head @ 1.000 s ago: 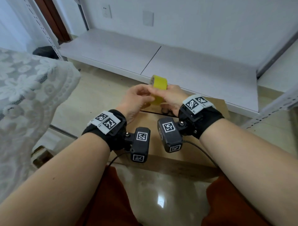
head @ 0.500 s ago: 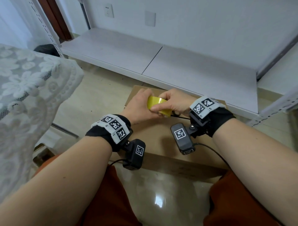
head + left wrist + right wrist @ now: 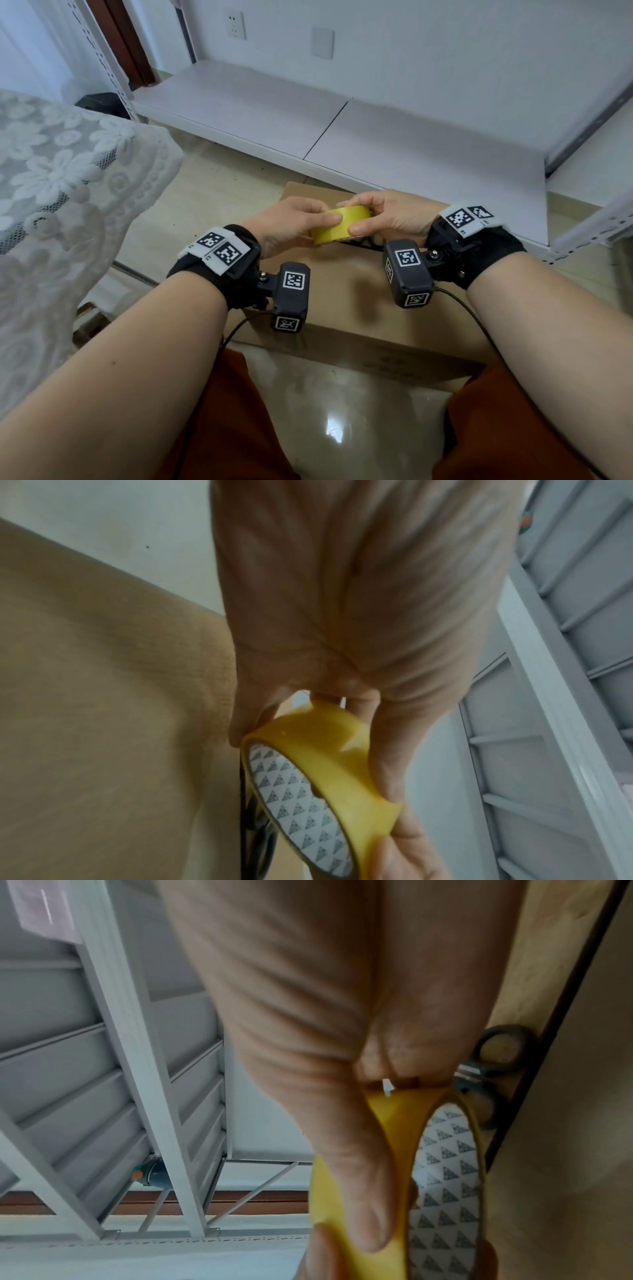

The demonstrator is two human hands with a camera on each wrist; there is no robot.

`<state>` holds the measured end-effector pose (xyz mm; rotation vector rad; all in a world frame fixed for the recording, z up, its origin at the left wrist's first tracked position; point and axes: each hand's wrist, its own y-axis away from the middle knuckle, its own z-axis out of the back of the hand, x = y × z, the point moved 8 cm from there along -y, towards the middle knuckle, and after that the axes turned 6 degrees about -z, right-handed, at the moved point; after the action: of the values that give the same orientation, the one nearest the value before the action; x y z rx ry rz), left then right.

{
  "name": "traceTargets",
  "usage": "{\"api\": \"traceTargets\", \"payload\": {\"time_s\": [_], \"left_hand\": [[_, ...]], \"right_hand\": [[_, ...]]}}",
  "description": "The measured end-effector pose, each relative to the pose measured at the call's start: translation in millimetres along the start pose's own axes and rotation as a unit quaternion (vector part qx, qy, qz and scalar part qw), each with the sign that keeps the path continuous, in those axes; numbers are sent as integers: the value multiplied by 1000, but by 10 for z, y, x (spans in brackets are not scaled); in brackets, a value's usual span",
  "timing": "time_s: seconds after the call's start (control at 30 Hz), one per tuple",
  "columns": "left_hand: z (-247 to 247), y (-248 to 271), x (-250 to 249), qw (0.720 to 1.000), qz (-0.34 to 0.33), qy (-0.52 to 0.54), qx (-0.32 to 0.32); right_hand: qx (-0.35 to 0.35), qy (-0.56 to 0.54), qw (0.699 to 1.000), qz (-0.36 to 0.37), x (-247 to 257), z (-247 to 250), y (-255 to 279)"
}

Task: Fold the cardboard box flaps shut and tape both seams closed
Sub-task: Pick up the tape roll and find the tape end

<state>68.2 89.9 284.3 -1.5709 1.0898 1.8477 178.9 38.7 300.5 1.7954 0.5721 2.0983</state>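
A brown cardboard box (image 3: pixel 346 287) stands on the floor between my knees, its top flaps folded down with a dark seam across the middle. Just above the seam, both hands hold a yellow tape roll (image 3: pixel 342 224) lying nearly flat. My left hand (image 3: pixel 308 219) grips its left side with the thumb on the outer band. My right hand (image 3: pixel 373 216) pinches its right side. The left wrist view shows the tape roll (image 3: pixel 325 761) with its patterned core over the box (image 3: pixel 103 696). Black-handled scissors (image 3: pixel 503 1047) lie on the box (image 3: pixel 565 1137) under the tape roll (image 3: pixel 404 1118).
A low white shelf board (image 3: pixel 342 137) runs along the wall right behind the box. A lace cloth (image 3: pixel 61 192) hangs at the left. A white metal rack post (image 3: pixel 589 226) stands at the right. Glossy floor (image 3: pixel 335 411) lies between my knees.
The tape roll came down from a raised, upright hold to a flatter one just above the box top. Both hands kept hold of it.
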Motion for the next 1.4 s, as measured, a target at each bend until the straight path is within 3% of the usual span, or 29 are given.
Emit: {"api": "traceTargets", "payload": {"time_s": [0.3,0.53,0.67,0.77,0.87,1.0,1.23,1.4], "left_hand": [[57,-51,13,995,-13,-73,-72],[-21,-44,-20,998,-17,-35,-41],[26,-65,-29,997,-23,-37,-58],[59,-81,-39,996,-32,-40,-76],[67,-96,-54,994,-47,-51,-83],[68,-100,-42,993,-48,-81,-72],[55,-87,-61,994,-52,-82,-57],[63,-68,-86,996,-50,-54,-53]], "right_hand": [[-46,147,988,-16,9,-41,-91],[15,103,995,-5,22,-35,-28],[38,30,999,8,30,-47,-12],[-6,83,996,10,112,-61,-2],[-86,218,972,5,156,-78,-13],[-123,302,945,38,212,-110,-34],[-123,320,938,48,209,-80,-21],[-110,237,964,42,185,-63,23]]}}
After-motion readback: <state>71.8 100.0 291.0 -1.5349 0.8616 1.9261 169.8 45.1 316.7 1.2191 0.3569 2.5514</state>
